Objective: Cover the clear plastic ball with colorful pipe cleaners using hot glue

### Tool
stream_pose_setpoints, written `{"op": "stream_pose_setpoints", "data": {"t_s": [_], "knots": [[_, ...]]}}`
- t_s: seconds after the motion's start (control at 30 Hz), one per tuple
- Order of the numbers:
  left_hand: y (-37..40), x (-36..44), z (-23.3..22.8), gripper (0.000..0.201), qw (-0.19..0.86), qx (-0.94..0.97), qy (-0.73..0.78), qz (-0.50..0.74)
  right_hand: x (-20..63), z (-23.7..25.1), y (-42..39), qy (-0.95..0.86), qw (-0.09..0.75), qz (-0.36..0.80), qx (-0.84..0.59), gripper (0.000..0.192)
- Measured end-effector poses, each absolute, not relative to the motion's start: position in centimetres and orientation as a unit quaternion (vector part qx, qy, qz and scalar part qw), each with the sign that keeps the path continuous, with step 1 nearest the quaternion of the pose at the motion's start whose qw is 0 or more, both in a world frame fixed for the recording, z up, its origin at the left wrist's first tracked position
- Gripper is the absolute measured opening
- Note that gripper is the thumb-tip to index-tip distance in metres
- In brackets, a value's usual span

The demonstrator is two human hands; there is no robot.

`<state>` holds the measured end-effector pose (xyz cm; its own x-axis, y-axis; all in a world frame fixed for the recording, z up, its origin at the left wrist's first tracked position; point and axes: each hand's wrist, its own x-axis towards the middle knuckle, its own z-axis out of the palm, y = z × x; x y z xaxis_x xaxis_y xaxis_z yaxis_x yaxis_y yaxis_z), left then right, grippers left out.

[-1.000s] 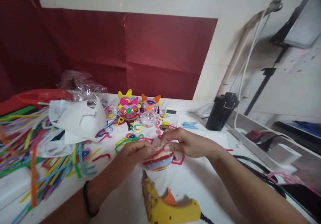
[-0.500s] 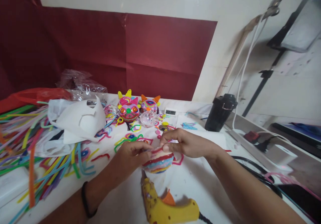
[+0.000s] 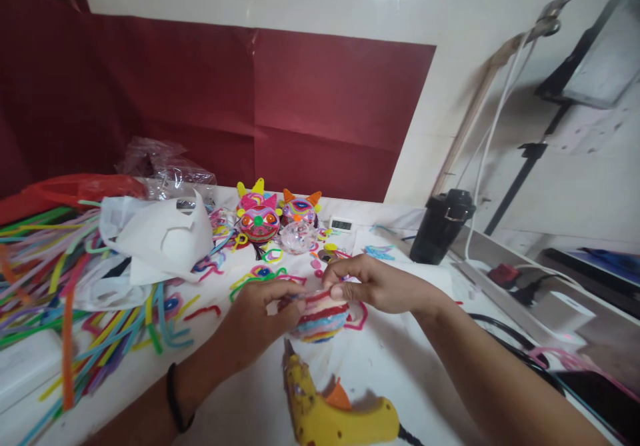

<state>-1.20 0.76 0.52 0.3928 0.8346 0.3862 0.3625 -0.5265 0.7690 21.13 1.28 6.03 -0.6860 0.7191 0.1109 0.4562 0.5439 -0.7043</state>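
Observation:
A round ball wrapped in red, blue, pink and yellow pipe cleaners (image 3: 319, 317) is held just above the white table (image 3: 380, 366). My left hand (image 3: 264, 306) grips its left side, thumb on top. My right hand (image 3: 370, 283) pinches the top of the ball from the right, pressing a pipe cleaner end against it. A yellow glue gun (image 3: 330, 409) lies on the table right below the ball, nozzle pointing up towards it.
Loose coloured pipe cleaners (image 3: 75, 286) cover the left of the table, with a white plastic bag (image 3: 155, 239) on them. Finished decorated balls (image 3: 260, 218) and a small digital timer (image 3: 341, 224) stand behind. A black canister (image 3: 440, 226) and cables lie to the right.
Both hands have turned the ball slightly; my left thumb has shifted over its top. The view has drifted a little. Nothing else on the table has moved.

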Motion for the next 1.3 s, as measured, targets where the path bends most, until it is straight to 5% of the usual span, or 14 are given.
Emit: {"op": "stream_pose_setpoints", "data": {"t_s": [0.3, 0.9, 1.3], "knots": [[0.4, -1.3, 1.0, 0.024, 0.284, 0.807, 0.371, 0.361, 21.4, 6.0, 1.3, -0.857, 0.191, 0.343, -0.334, 0.036], [0.7, -0.7, 0.2, 0.009, 0.451, 0.707, 0.389, 0.382, 20.9, 5.6, 1.4, -0.864, 0.186, 0.321, -0.341, 0.033], [0.4, -0.4, 0.9, 0.017, 0.539, 0.641, 0.397, 0.374, 21.1, 5.6, 1.7, -0.855, 0.195, 0.335, -0.343, 0.031]]}}
